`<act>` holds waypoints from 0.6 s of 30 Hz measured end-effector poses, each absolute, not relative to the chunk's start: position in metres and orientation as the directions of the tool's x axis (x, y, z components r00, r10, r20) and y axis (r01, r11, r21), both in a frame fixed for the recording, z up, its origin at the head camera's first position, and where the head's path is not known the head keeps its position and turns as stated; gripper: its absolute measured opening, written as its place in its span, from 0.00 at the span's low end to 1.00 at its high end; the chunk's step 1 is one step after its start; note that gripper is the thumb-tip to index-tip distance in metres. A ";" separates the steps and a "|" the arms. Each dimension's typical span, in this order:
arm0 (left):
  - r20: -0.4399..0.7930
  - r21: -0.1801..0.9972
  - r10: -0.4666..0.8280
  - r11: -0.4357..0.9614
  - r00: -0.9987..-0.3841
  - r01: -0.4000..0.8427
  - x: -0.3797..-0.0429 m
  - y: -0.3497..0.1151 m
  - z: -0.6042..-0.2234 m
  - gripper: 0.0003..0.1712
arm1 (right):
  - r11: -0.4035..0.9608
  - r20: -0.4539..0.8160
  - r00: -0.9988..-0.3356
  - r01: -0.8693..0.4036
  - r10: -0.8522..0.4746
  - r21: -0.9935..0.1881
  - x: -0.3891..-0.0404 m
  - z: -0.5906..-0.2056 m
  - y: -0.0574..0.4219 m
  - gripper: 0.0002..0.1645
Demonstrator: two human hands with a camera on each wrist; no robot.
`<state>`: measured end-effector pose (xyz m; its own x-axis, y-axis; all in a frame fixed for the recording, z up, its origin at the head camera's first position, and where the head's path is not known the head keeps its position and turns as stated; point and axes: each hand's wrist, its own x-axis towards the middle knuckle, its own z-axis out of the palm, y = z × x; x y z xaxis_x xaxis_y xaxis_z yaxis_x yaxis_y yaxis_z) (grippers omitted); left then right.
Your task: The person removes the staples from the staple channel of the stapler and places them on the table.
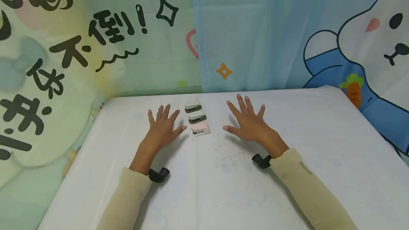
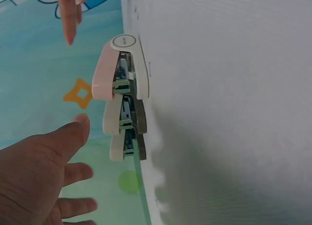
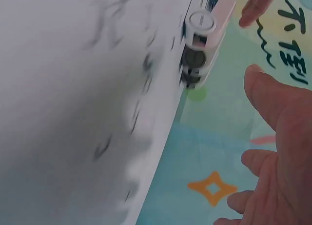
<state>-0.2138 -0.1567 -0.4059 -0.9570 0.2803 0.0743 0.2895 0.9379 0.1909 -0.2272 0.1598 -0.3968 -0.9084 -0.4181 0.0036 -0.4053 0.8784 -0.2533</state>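
Three small staplers stand in a row near the back of the white table. Closest to me is the pink and white stapler (image 1: 200, 128); behind it come a white and dark grey stapler (image 1: 197, 117) and another one like it (image 1: 193, 106). To their left is my left hand (image 1: 162, 129), fingers spread, its thumb tip a short way from the pink stapler and holding nothing. On the other side my right hand (image 1: 250, 123) also has its fingers spread and holds nothing. Both hands appear to hover over the table, casting shadows.
Several tiny staple-like bits (image 1: 234, 157) lie scattered on the white tablecloth (image 1: 198, 194), mostly right of the middle. A printed curtain (image 1: 249, 38) hangs behind the table's back edge. A black camera band (image 1: 159, 175) sits on each wrist.
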 end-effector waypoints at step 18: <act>-0.002 0.611 0.439 0.712 -0.899 0.346 -0.223 -0.137 -0.409 0.16 | 0.617 -0.018 -0.717 -0.587 -0.697 -0.525 -0.237 -0.395 0.086 0.23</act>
